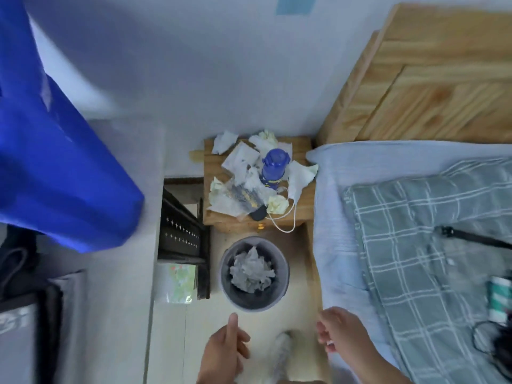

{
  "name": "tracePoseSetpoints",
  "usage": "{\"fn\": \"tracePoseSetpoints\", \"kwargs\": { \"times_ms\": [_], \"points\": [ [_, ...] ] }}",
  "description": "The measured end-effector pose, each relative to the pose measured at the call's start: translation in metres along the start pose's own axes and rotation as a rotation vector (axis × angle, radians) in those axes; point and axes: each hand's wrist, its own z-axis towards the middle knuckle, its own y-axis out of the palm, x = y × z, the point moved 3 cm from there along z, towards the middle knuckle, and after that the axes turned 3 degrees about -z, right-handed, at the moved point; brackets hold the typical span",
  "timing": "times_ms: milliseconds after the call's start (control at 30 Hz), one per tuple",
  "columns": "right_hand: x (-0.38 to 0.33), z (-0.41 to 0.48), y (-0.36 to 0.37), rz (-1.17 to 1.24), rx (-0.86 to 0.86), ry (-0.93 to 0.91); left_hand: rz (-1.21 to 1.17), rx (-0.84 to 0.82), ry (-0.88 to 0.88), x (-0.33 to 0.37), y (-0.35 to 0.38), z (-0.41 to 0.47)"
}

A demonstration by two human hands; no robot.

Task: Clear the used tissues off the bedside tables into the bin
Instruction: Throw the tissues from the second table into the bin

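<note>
Fingers (243, 339) of the left hand (221, 356) hung loosely curled with the thumb stuck up, grasping nothing, and those of the right hand (343, 331) were likewise slack and empty, both low over the floor (169, 342) just short of the bin (230, 296). In the head view the used tissues (239, 162) lay heaped across the wooden worktop (303, 203) beyond the bin, crowding a blue bottle (273, 169), while a white cord (288, 221) looped over the front edge. The reach probably wanted the outer, free tissues first, several pinched at once and lifted clear of the bottle (it looked easy to topple) and of the cord. Crumpled paper (252, 270) already sat in the bin, which stood on the floor directly before the worktop, so the drop would be short. A bed (332, 217) with a checked quilt (415, 245) met the worktop's right side; a black rack (181, 225) stood to its left, and blue fabric (61, 162) hung at the far left.
</note>
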Motion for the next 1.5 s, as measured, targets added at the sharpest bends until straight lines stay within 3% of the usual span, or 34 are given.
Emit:
{"fn": "tracePoseSetpoints", "kwargs": {
  "times_ms": [133, 300, 500, 667, 867, 1067, 1200, 1333, 1500],
  "points": [
    [-0.059, -0.010, -0.020, -0.234, 0.039, -0.213, -0.165, 0.029, 0.007, 0.026, -0.009, -0.019],
    [-0.130, 0.039, -0.017, -0.531, 0.109, -0.527, -0.183, 0.154, 0.068, 0.069, -0.016, 0.012],
    [-0.206, 0.117, 0.017, -0.627, 0.150, -0.751, 0.011, 0.272, 0.231, 0.137, -0.009, 0.084],
    [-0.214, 0.160, 0.048, -0.955, 0.290, -1.144, 0.257, 0.438, 0.453, 0.176, -0.006, 0.156],
    [-0.207, 0.218, 0.061, -1.156, 0.295, -1.011, 0.483, 0.602, 0.634, 0.215, -0.011, 0.215],
    [-0.208, 0.244, 0.068, -1.214, 0.278, -0.987, 0.586, 0.643, 0.564, 0.236, -0.009, 0.255],
    [-0.216, 0.240, 0.066, -1.112, 0.245, -1.016, 0.480, 0.664, 0.621, 0.243, -0.017, 0.253],
    [-0.223, 0.217, 0.060, -0.998, 0.259, -1.064, 0.282, 0.555, 0.695, 0.241, -0.022, 0.231],
    [-0.216, 0.179, 0.045, -0.797, 0.293, -1.106, -0.029, 0.414, 0.596, 0.219, -0.023, 0.185]
  ]
}}
